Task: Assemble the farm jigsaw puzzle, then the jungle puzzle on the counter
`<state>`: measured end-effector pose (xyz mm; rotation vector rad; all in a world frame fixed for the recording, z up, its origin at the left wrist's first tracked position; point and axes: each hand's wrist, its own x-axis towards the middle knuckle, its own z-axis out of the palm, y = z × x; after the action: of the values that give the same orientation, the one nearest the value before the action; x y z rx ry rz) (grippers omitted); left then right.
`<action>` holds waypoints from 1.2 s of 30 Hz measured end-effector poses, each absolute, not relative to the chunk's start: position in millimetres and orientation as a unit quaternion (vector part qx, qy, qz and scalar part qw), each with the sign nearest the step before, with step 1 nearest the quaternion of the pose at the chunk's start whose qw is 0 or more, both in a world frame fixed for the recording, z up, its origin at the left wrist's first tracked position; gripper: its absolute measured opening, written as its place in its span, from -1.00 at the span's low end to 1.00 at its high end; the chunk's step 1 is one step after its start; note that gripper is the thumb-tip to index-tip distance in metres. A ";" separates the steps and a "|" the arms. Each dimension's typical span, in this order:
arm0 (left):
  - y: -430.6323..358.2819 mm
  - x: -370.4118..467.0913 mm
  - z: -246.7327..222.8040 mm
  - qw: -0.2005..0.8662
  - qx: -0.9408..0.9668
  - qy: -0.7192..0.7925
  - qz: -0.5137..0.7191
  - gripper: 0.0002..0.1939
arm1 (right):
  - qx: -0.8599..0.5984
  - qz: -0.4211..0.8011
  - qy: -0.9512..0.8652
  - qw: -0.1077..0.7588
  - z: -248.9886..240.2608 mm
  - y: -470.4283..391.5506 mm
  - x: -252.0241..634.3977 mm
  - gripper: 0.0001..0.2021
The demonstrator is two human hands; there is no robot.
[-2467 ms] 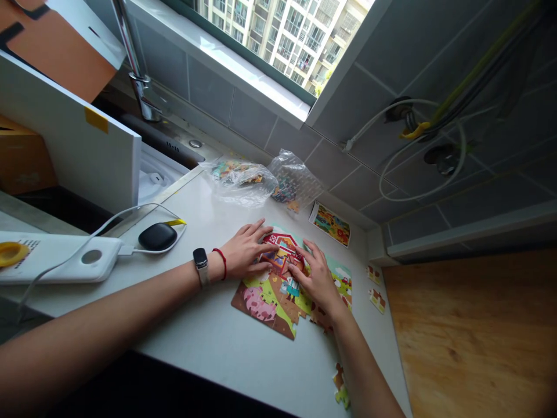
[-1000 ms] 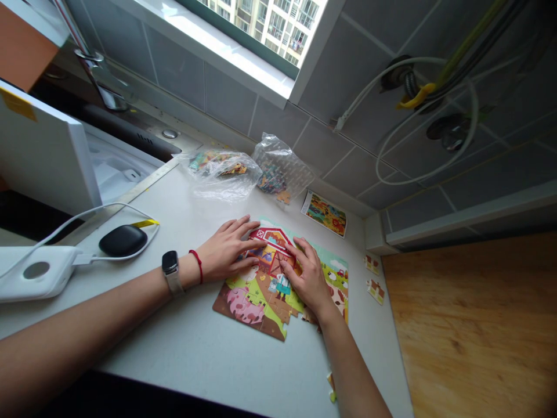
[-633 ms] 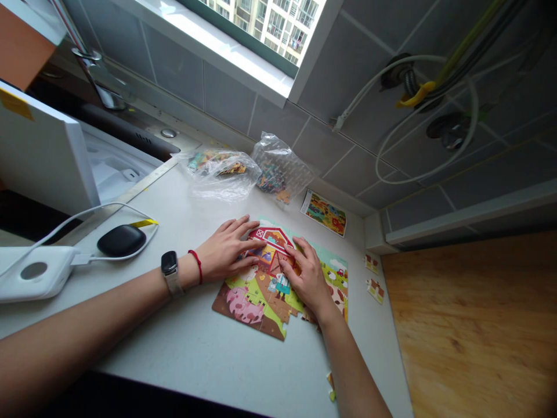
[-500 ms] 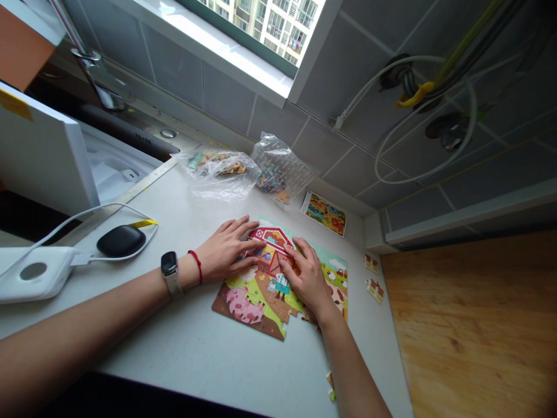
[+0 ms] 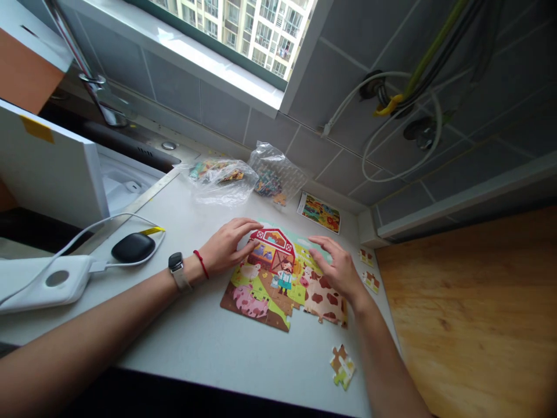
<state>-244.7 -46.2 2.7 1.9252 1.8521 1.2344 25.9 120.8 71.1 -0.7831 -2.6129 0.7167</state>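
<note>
A farm jigsaw puzzle (image 5: 265, 290) lies flat on the white counter, showing a red barn, a farmer, a pig and a cow. Its near edge has a gap right of the pig. My left hand (image 5: 226, 245) rests at the puzzle's upper left edge, fingers stretched over the barn side, holding nothing. Over the upper right part is my right hand (image 5: 338, 266), fingers extended above the cow and holding nothing. A loose group of puzzle pieces (image 5: 342, 367) lies near the counter's front edge. More loose pieces (image 5: 369, 282) are at the right edge.
Behind the puzzle lie two clear plastic bags of pieces (image 5: 224, 181) and a picture card (image 5: 321, 212). At left are a black rounded case (image 5: 133, 248), a white charger with cable (image 5: 47, 283) and an open white box (image 5: 52, 162) by the sink. A wooden surface (image 5: 474, 313) adjoins at right.
My right hand has moved right, from the barn to above the cow, uncovering the farmer. My left hand has drawn back slightly left. The view shifted, showing more of the loose pieces near the front.
</note>
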 end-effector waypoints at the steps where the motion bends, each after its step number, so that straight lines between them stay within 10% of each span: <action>1: -46.2 -244.8 3.8 0.101 0.649 0.625 0.423 -0.64 | -0.283 0.240 -0.914 0.162 83.7 121.6 33.2 -0.68; 14: -53.1 -215.7 2.2 0.149 0.742 0.504 0.416 -0.72 | -0.414 0.143 -0.869 -0.229 108.8 31.2 153.1 -0.68; 26: -60.8 -198.6 15.6 0.157 0.788 0.455 0.383 -0.78 | -0.497 0.200 -0.833 -0.135 86.8 10.7 171.8 -0.61; 36: -64.3 -184.1 12.3 0.182 0.814 0.425 0.351 -0.77 | -0.484 0.425 -0.752 0.137 44.3 -11.1 161.3 -0.79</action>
<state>-184.1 -64.3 12.3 2.2987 1.1990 0.9911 161.3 -11.1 44.3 -1.4012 -2.1773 1.2301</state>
